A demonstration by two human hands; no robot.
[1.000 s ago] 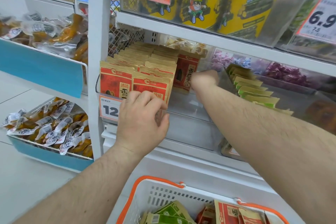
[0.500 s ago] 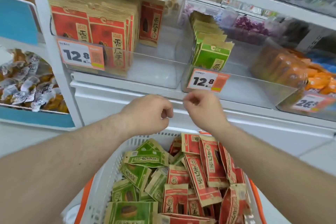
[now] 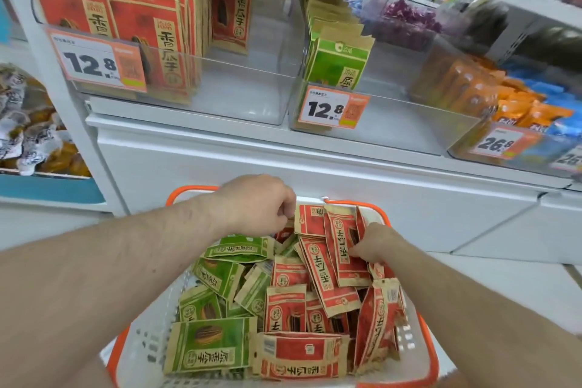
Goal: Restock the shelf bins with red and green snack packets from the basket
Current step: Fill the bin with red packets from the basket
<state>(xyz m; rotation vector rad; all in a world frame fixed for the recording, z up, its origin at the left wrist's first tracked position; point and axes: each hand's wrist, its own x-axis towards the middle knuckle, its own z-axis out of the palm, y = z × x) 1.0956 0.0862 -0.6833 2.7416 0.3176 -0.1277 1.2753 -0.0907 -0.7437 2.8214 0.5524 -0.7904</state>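
A white basket with an orange rim (image 3: 431, 353) sits below me, with green packets (image 3: 209, 345) heaped on its left and red packets (image 3: 285, 312) on its right. My right hand (image 3: 373, 246) pinches an upright red packet (image 3: 345, 249) near the basket's far right. My left hand (image 3: 255, 205) hovers over the far rim with curled fingers. Its fingertips meet the corner of another red packet (image 3: 310, 219), and the grip is hidden. Above, the left clear bin (image 3: 239, 94) holds standing red packets (image 3: 141, 25). The clear bin to its right (image 3: 393, 123) holds green packets (image 3: 337, 60).
Price tags reading 12.8 (image 3: 97, 61) hang on the bin fronts. A bin of orange packs (image 3: 472, 88) stands further right. A blue-fronted shelf of wrapped snacks (image 3: 28, 142) is at the left. A white cabinet front (image 3: 315, 179) lies between shelf and basket.
Both hands left the shelf bin and dropped into the basket. My right hand took hold of a red packet, and my view tilted down onto the basket.
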